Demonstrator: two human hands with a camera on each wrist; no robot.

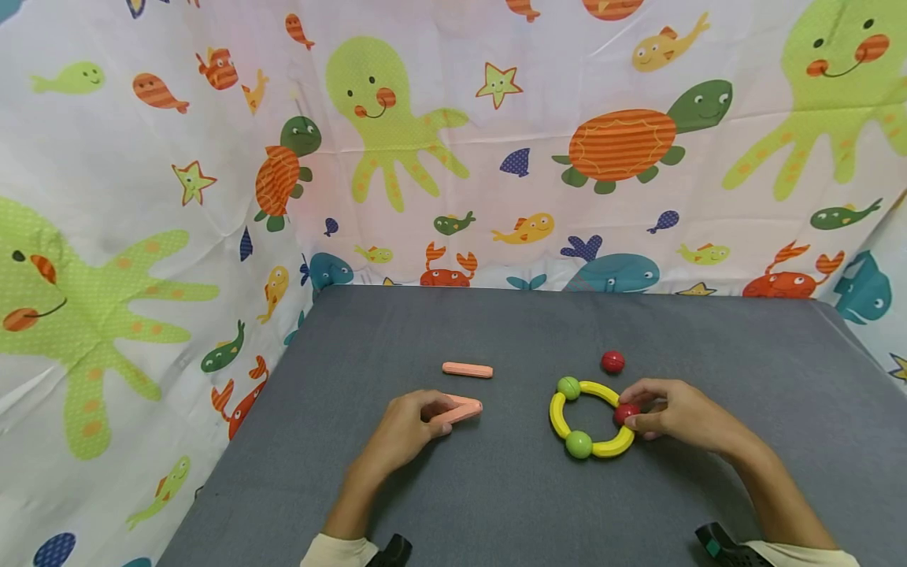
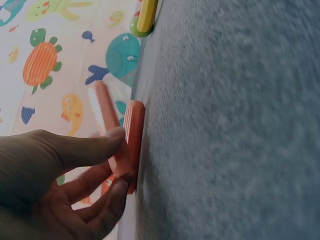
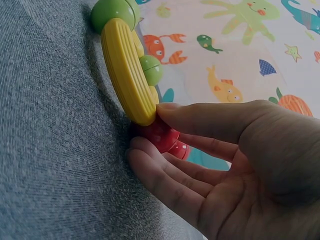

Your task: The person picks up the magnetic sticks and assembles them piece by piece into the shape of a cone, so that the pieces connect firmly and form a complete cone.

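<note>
1. The step in hand looks like a joining one: the right hand (image 1: 671, 415) minds the ring (image 1: 558, 417) at its red ball (image 1: 627, 415), and the left hand (image 1: 405, 431) has an orange stick (image 1: 467, 409).
2. The next move probably calls for a light, steady pinch on the right, since a pull there could part the ball from the yellow pieces, and for a settled hold on the stick at left.
3. The right fingers are narrow, pinching that red ball between thumb and fingertips; the ball sits at the ring's right side, and a yellow piece touches it.
4. The left fingers are also narrow, holding the stick near one end, with the rest jutting past the fingertips. It blurs in the left wrist view, and I cannot tell whether a second stick is held with it.
5. Another orange stick (image 1: 468, 369) lies on the surface (image 1: 397, 331) just beyond the left fingers.
6. A loose red ball (image 1: 612, 361) rests near the ring, beyond the right fingers and apart from them.
</note>
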